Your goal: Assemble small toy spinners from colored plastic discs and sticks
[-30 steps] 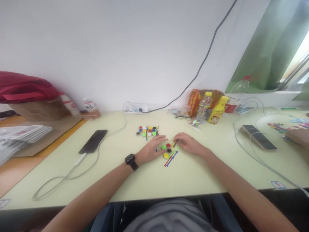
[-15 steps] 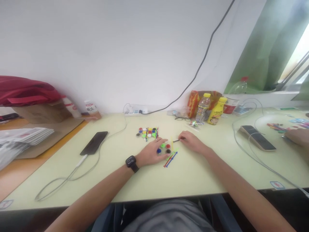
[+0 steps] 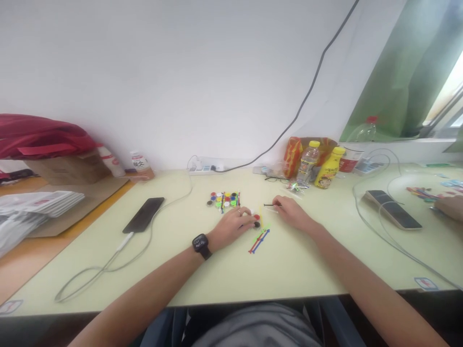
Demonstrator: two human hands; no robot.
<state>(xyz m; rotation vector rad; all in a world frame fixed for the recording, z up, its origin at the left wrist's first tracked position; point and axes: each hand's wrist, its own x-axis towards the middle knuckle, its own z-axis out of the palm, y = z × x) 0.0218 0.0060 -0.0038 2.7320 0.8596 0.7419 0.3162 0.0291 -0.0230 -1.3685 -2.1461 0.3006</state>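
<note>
Bent and partly apart, the fingers of my left hand (image 3: 235, 224) reach over small round discs. A red disc (image 3: 256, 217) and a black disc (image 3: 256, 224) show at the fingertips; whatever lies under the palm is hidden. My right hand (image 3: 291, 211) pinches one end of a thin black arrow-like stick (image 3: 268, 205) just above the table. Between the hands lies a thin yellow stick (image 3: 261, 216). Closer to me are a red arrow-like stick (image 3: 255, 244), a blue one (image 3: 261, 241) and a green one beside them.
Behind my left hand lies a group of coloured discs (image 3: 227, 205) with sticks among them. A phone (image 3: 143, 215) with a white cable is at left, another phone (image 3: 394, 209) at right. Bottles (image 3: 326, 168) stand at the back. Another person's hand (image 3: 450, 206) is at far right.
My left hand's fingers have drawn closer together, and the green and blue discs beside them are now covered. The black stick in my right hand has turned more level.
</note>
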